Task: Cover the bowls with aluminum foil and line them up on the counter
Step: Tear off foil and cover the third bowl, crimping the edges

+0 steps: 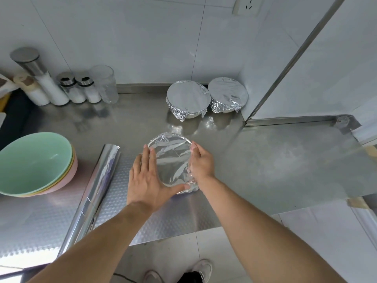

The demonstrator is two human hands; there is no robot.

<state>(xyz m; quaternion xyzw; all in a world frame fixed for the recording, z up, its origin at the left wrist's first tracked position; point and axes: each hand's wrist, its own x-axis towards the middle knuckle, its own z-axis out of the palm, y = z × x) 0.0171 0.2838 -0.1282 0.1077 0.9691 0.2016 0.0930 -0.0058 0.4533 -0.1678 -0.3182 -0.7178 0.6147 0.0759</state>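
Foil already on two bowls [206,99] beyond the hands, third bowl [171,162] on the bench [275,160] between flat left hand [146,178] and gripping right hand [201,162]; stacked bowls [36,162] left look uncovered.

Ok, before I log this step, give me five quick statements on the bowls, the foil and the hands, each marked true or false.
1. Two foil-covered bowls, one beside the other, stand by the back wall. True.
2. The bowl between the hands is bare. False: foil already lies over its top.
3. The left hand rests with straight fingers on that bowl's left side. True.
4. The foil roll stands upright by the wall. False: it lies on the counter, left of the hands.
5. The stacked colored bowls are foil-covered. False: the green top bowl is open.
The right hand holds the bowl's right edge.
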